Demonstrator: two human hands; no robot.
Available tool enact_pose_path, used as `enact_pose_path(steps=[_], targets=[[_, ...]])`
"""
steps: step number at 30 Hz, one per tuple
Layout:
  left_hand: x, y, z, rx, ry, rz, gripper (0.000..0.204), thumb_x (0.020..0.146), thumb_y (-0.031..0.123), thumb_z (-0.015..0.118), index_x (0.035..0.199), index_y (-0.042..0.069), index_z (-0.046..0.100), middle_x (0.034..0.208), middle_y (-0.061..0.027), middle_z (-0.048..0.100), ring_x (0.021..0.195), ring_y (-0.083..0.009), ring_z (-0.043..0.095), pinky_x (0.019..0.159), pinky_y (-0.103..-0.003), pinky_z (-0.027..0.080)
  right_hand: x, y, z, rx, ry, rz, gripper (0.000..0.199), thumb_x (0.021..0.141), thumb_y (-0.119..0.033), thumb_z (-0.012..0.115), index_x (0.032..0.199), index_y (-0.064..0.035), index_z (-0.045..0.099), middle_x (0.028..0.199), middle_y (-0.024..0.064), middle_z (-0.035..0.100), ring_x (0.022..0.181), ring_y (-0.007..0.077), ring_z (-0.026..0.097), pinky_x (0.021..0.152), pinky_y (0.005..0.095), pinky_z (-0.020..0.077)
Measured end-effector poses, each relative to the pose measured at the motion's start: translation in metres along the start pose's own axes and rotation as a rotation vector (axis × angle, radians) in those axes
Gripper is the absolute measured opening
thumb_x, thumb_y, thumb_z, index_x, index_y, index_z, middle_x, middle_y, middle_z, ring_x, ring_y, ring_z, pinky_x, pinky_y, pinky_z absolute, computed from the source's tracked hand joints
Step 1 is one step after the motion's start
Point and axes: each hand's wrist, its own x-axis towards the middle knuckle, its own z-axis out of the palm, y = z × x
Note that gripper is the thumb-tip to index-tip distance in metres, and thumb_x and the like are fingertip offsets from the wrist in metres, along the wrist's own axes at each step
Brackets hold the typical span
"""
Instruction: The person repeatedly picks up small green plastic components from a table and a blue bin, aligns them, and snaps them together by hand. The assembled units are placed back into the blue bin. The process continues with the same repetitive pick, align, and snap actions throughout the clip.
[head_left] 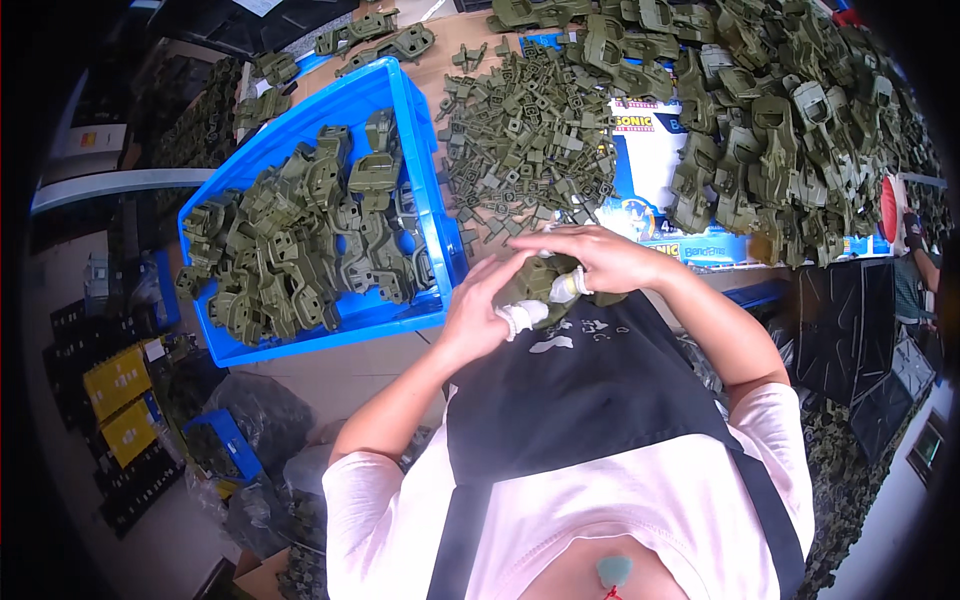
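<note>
Close in front of my apron, both hands hold an olive-green moulded plastic part between them. My left hand grips its left side, with a white cover on the thumb. Curled over its far and right side is my right hand, its thumb also wrapped in white. The fingers hide much of the part. Beyond my hands lies a heap of small olive-green plastic pieces on the table.
At left a blue bin holds many larger olive-green parts. More large parts are piled at the right, over printed cardboard. A smaller blue crate and dark plastic bags lie low at left.
</note>
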Motion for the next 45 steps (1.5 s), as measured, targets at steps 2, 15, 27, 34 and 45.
enact_pose_path(steps=[2, 15, 27, 34, 45], targets=[[-0.004, -0.009, 0.005, 0.004, 0.004, -0.003, 0.07, 0.067, 0.017, 0.073, 0.129, 0.007, 0.043, 0.122, -0.0183, 0.052, 0.12, -0.0386, 0.041, 0.1, -0.042, 0.033, -0.002, -0.001, 0.0, -0.082, -0.033, 0.044, 0.075, 0.07, -0.012, 0.067, 0.137, -0.0124, 0.034, 0.129, 0.0136, 0.047, 0.116, 0.0302, 0.047, 0.099, 0.0385, 0.0365], [0.052, 0.033, -0.001, -0.542, 0.035, 0.235, 0.075, 0.085, 0.031, 0.056, 0.142, 0.01, 0.012, 0.129, -0.0123, 0.046, 0.12, -0.0233, 0.042, 0.101, -0.035, 0.028, -0.035, -0.03, -0.022, -0.086, 0.758, -0.114, 0.081, 0.072, -0.016, 0.068, 0.139, -0.0046, 0.023, 0.138, 0.0172, 0.032, 0.129, 0.0294, 0.031, 0.105, 0.0364, 0.0275], [0.052, 0.037, -0.039, -0.454, -0.038, 0.149, 0.113, 0.059, 0.018, 0.082, 0.144, 0.013, 0.007, 0.132, -0.0159, 0.039, 0.119, -0.0286, 0.043, 0.1, -0.04, 0.035, -0.087, -0.011, -0.014, 0.65, 0.804, 0.059, 0.074, 0.07, -0.012, 0.073, 0.134, -0.0078, 0.036, 0.128, 0.009, 0.046, 0.116, 0.0194, 0.045, 0.098, 0.033, 0.0363], [0.047, 0.028, -0.014, -0.387, 0.055, 0.142, 0.079, 0.06, 0.012, 0.082, 0.128, 0.004, 0.042, 0.12, -0.0127, 0.054, 0.108, -0.0201, 0.054, 0.093, -0.032, 0.042, -0.101, 0.0, 0.0, 0.106, 0.779, 0.122, 0.06, 0.061, -0.004, 0.065, 0.12, -0.008, 0.053, 0.12, 0.0071, 0.056, 0.118, 0.0268, 0.045, 0.101, 0.0393, 0.031], [0.095, 0.029, -0.07, -0.398, 0.471, 0.092, 0.094, 0.069, 0.013, 0.074, 0.142, 0.01, 0.015, 0.139, -0.0184, 0.029, 0.126, -0.0262, 0.034, 0.102, -0.037, 0.032, -0.069, 0.113, -0.236, -0.387, 1.211, 0.119, 0.055, 0.069, 0.0, 0.07, 0.12, -0.0074, 0.053, 0.121, 0.0132, 0.054, 0.113, 0.0234, 0.049, 0.098, 0.032, 0.0373]])
